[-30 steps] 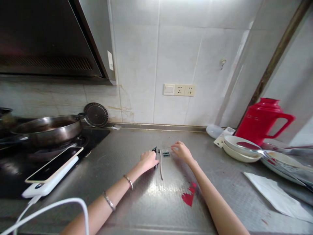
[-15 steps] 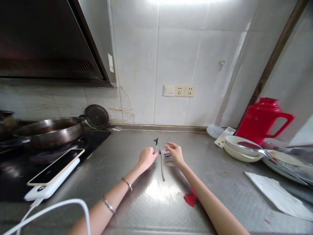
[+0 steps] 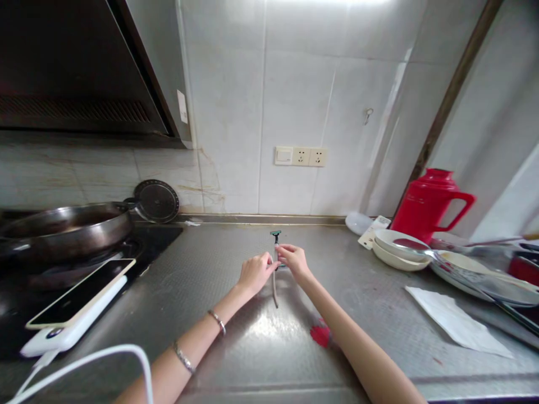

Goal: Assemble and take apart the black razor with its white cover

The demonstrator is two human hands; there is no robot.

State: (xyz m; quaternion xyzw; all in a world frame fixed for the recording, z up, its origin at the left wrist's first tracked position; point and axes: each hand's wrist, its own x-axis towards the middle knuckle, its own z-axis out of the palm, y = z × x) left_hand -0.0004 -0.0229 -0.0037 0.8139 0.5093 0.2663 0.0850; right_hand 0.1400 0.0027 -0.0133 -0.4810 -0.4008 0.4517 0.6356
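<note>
A safety razor stands nearly upright between my hands, its dark green head at the top. My left hand, closed, grips the lower part of its handle. The fingers of my right hand pinch the handle just under the head. Below them a thin, curved grey-brown strip lies on the counter, its far end hidden by my fingers. A small clear and dark item lies partly under my right hand, too covered to name. Beside my right forearm is a red, ragged-edged piece.
On the left, a steel pan sits on the black cooktop, with a phone on a white power bank and a white cable in front. To the right are a red thermos, stacked bowls and a white paper on the steel counter.
My right hand has moved left from open space and now pinches the razor's handle alongside my left hand. The razor's head has turned. The view has shifted slightly right.
</note>
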